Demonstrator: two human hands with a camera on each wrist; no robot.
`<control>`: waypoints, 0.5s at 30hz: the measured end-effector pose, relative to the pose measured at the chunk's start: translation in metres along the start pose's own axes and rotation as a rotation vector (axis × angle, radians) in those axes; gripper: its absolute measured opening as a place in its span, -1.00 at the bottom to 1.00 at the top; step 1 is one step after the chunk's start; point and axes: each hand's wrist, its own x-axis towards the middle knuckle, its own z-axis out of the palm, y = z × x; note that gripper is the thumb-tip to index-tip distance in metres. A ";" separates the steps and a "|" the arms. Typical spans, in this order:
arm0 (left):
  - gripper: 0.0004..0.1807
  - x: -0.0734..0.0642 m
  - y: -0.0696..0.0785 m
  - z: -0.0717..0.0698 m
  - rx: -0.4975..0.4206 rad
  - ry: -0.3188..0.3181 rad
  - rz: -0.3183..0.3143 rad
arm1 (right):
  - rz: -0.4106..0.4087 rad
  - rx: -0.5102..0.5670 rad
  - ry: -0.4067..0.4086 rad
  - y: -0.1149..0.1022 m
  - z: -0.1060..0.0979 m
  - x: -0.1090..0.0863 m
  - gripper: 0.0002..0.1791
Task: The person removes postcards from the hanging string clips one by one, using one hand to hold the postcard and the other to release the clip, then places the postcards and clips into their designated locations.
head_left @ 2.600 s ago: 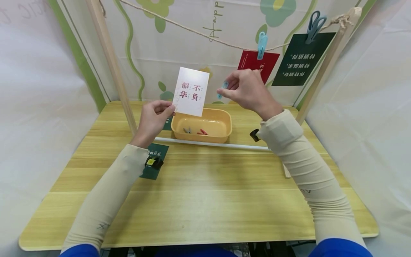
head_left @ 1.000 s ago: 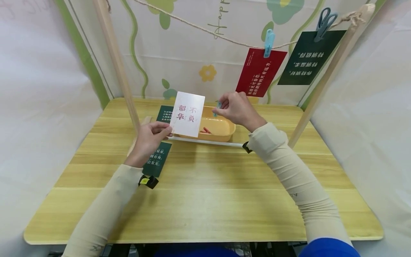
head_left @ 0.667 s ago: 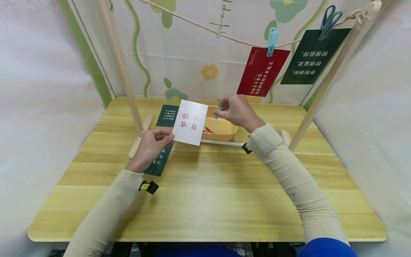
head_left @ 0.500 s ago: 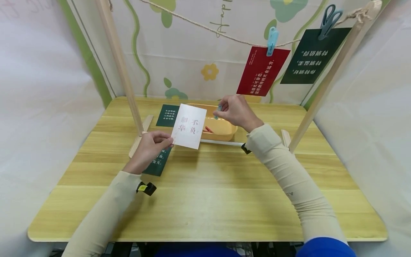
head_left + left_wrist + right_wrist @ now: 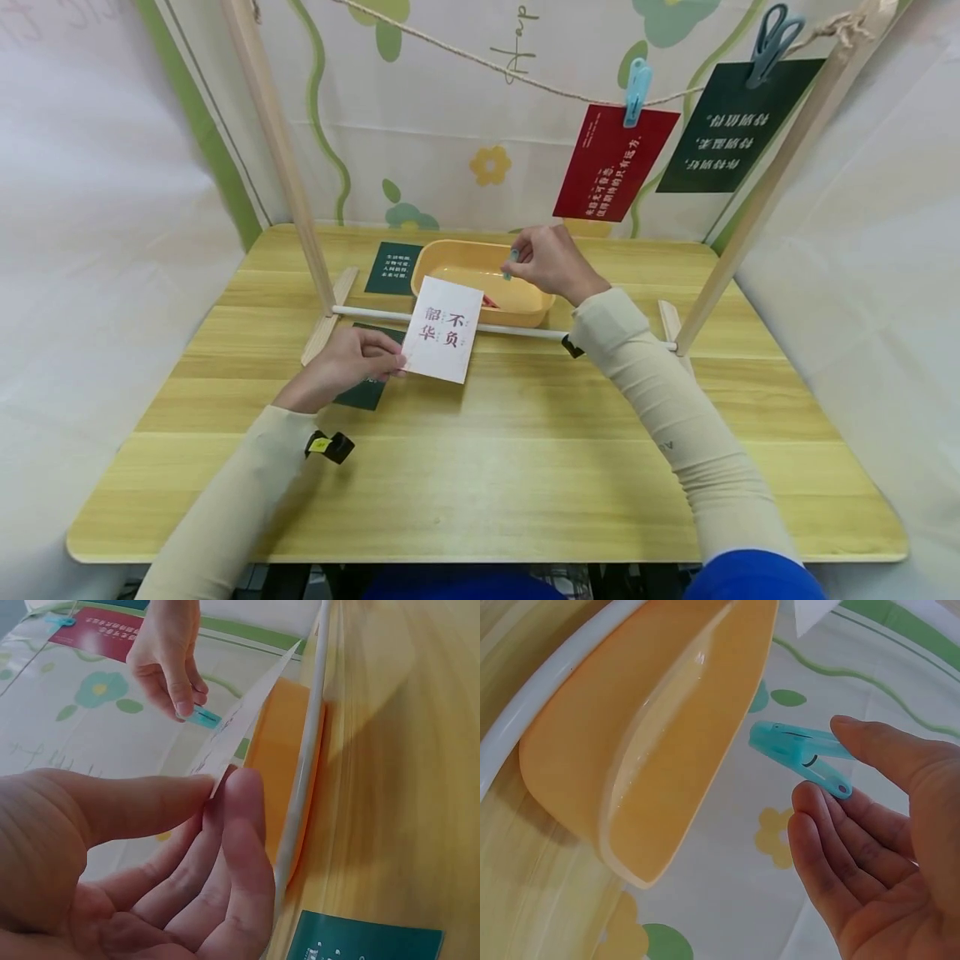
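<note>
My left hand pinches a white card with red characters by its lower left corner, between thumb and fingertips. The card is held tilted above the table and overlaps the front of the yellow tray in the head view. My right hand is over the tray's right part, pinching a light blue clothespin by its handle ends. In the right wrist view the clothespin's nose points toward the tray. Small red clothespins lie in the tray, partly hidden behind the card.
A rope runs between two wooden posts. From it hang a red card under a blue clothespin and a dark green card under a grey-blue clothespin. Green cards lie on the table; a white bar crosses it.
My left hand has lowered the white card toward me, from beside the hanging red card to in front of the tray. My right hand has come down over the tray, still pinching the clothespin.
</note>
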 end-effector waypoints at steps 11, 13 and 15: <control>-0.81 -0.009 -0.007 -0.007 0.027 -0.113 -0.057 | 0.010 -0.021 -0.025 0.006 0.010 0.009 -0.77; -0.80 -0.010 -0.008 -0.006 0.024 -0.128 -0.065 | 0.016 -0.030 -0.030 0.008 0.011 0.009 -0.79; -0.78 -0.009 -0.010 -0.005 0.023 -0.143 -0.066 | 0.029 -0.042 -0.037 0.010 0.013 0.009 -0.80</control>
